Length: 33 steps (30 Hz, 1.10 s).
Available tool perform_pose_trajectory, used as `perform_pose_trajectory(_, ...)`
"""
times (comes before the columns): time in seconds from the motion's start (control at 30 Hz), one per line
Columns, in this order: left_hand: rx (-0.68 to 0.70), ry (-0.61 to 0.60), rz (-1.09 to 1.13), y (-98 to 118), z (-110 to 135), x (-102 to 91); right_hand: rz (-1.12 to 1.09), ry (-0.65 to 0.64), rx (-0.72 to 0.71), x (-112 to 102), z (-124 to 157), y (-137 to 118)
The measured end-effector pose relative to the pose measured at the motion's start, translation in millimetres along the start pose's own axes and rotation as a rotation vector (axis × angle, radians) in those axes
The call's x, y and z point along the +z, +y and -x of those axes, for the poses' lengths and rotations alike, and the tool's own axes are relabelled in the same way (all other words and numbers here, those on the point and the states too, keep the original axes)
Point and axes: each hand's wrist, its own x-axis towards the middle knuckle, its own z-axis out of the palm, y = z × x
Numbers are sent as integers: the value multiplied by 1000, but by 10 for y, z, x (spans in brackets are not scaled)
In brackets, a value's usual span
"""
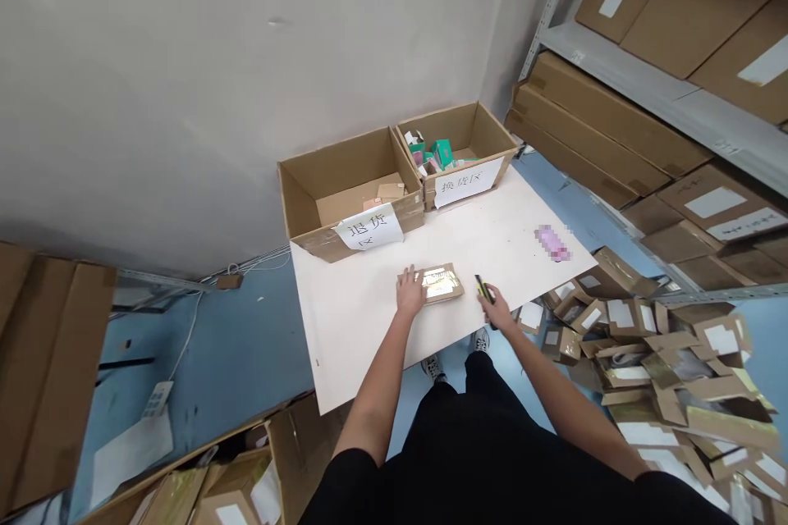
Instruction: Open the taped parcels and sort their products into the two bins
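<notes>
A small flat cardboard box (442, 282) lies on the white tabletop, with shiny tape and a white label on its top. My left hand (410, 293) grips its left end, fingers over the edge. To the right of the box, my right hand (496, 310) is closed around a yellow and black utility knife (484, 290). The knife's tip points away from me and stays apart from the box. Whether its blade is out is too small to tell.
Two open cartons with handwritten paper signs stand at the table's back: the left carton (326, 248) and right carton (506, 160) hold small boxes. A blurred pink item (552, 243) lies at right. Opened boxes (683, 377) pile on the floor beside shelving (677, 94).
</notes>
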Motion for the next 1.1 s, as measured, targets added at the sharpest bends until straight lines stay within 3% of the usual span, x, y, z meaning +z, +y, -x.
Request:
perform_pose_trajectory(0.17,-135,-39,-34,21,-24,-18,225,94,11,683,-161,-249)
perform_pose_trajectory(0.3,-317,2,-39,274,261,70,291,170,22,834,-576,-536)
perform_pose_trajectory(0.37,-306,-26,-24,388,417,146,293,160,12,811,-852,-745)
perform_pose_trajectory(0.43,-185,-93,20,452,520,211,322,102,-32,743,-1106,-962)
perform_pose_trajectory(0.57,-53,-63,-58,435,377,123,366,13,-120,487,-1362,-1167)
perform_pose_trajectory(0.67,90,-66,-147,397,5,-96,354,-27,-157,278,-1248,-973)
perform_pose_trajectory(0.73,246,-161,-179,381,-230,-186,376,-145,-174,181,-1077,-735)
perform_pose_trajectory(0.8,302,-261,-200,381,-366,-180,424,-269,-175,118,-933,-523)
perform_pose_trajectory(0.9,170,-274,-197,460,-372,-15,502,-269,-141,52,-941,-457)
perform_pose_trajectory(1.0,-90,-166,-173,681,-294,214,561,-122,-128,-6,-1205,-739)
perform_pose_trajectory(1.1,-268,-108,-144,950,-283,379,575,-94,-222,-106,-1489,-1087)
